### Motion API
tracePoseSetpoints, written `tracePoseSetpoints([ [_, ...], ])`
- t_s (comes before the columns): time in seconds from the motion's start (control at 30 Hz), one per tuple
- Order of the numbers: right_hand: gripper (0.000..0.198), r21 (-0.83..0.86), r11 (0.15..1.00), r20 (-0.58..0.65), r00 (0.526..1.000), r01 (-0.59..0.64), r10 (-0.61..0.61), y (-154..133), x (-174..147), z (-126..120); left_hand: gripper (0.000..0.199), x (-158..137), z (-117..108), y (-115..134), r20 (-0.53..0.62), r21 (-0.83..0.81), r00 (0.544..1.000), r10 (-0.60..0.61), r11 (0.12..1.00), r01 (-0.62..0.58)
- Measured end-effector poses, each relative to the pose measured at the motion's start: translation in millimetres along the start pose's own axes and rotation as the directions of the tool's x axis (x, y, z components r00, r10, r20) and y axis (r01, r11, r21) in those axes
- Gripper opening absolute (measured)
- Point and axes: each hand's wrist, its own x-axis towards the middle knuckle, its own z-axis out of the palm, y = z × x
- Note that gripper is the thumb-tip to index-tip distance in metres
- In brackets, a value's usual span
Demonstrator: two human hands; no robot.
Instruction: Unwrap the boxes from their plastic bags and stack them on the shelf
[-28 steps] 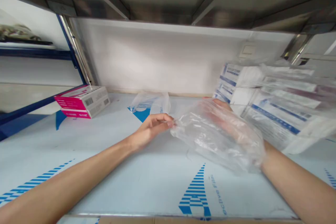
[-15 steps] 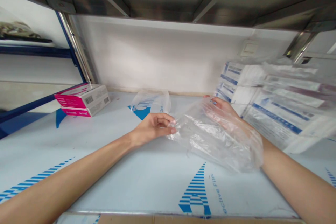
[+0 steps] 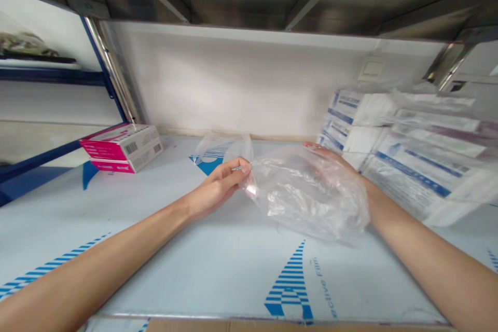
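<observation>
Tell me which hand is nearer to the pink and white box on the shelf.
Left. The left hand is right of the pink and white box, pinching the clear plastic bag. The right hand lies farther right, inside that bag.

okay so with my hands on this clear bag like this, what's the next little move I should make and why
Probably pull the bag further over your right hand with the left hand. The left fingers pinch the bag's edge, and the right hand already sits inside it, seen through the plastic, with the wrist uncovered.
</observation>
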Motion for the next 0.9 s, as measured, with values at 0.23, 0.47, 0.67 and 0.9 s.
tracePoseSetpoints([
  [0.23, 0.025, 0.215, 0.974, -0.020, 0.997, -0.068, 0.074, -9.2, -3.2, 5.4, 0.029, -2.7, -7.7, 4.0, 0.158, 0.318, 0.973, -0.167, 0.942, 0.109],
  [0.47, 0.025, 0.354, 0.932, -0.010, 0.997, -0.074, 0.083, -20.2, -9.8, 1.3, 0.028, -1.3, -7.1, 5.8, 0.090, 0.330, 0.986, -0.139, 0.938, 0.102],
  [0.67, 0.013, 0.310, 0.950, 0.018, 0.999, -0.044, 0.040, -26.2, -11.5, -4.3, 0.035, 4.0, -14.4, 7.4, -0.297, 0.097, 0.953, -0.058, 0.991, 0.090],
  [0.9, 0.024, 0.175, 0.983, -0.082, 0.996, 0.053, -0.039, -18.8, -3.5, -3.4, 0.044, 7.5, -27.8, 13.5, -0.422, 0.074, 0.895, 0.145, 0.989, -0.126],
])
